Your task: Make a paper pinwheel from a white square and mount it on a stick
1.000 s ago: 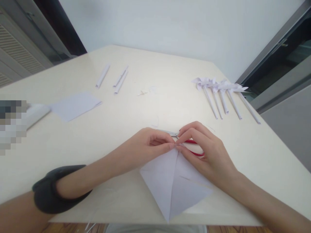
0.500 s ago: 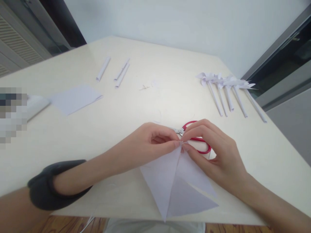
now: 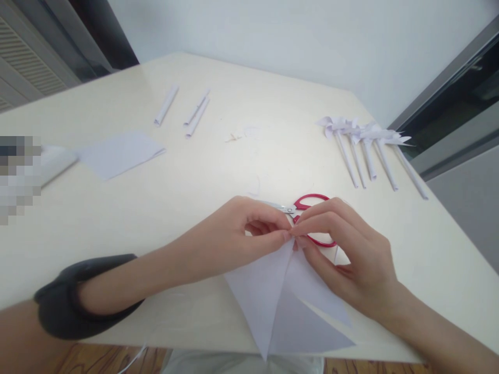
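Cream table [image 3: 218,171]: three rolled paper tubes [image 3: 183,106] at far left; folded sheet [image 3: 119,153] nearer; five paper pinwheels [image 3: 366,148] at right; red-handled scissors [image 3: 307,208] centre.

One white sheet of folded paper [image 3: 280,296] at the near edge of one cream table [image 3: 195,171]. One pair of red-handled scissors [image 3: 307,218]. Three rolled white paper sticks [image 3: 183,109] at the far left. Five white paper pinwheels on rolled stems [image 3: 366,150] at the right, counted by stems. One flat white paper stack [image 3: 117,153]. Two hands: left hand [image 3: 241,234], right hand [image 3: 351,249].
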Demonstrator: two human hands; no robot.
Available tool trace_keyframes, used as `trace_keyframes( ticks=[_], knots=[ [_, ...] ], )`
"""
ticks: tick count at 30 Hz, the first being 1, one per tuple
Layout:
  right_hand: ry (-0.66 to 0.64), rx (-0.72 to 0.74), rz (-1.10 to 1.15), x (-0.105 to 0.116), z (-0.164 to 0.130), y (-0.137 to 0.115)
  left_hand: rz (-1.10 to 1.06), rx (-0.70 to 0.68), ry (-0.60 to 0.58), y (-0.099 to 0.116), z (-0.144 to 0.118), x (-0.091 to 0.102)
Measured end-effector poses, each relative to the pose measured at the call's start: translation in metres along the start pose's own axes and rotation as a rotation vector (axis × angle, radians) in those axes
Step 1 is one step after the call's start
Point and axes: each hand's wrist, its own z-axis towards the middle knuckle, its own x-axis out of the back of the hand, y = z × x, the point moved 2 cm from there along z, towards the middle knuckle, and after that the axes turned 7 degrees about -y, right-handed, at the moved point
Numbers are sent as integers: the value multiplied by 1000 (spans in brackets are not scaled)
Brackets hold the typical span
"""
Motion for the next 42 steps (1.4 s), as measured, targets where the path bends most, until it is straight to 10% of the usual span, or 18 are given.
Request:
trace_keyframes(
  ticks=[27,42],
  knots=[
    [37,135,-97,2,-2,1,-156,47,-38,-1,-3,0],
    [-15,-157,113,1,4,3,63,19,-17,-5,-3,0]
  ],
)
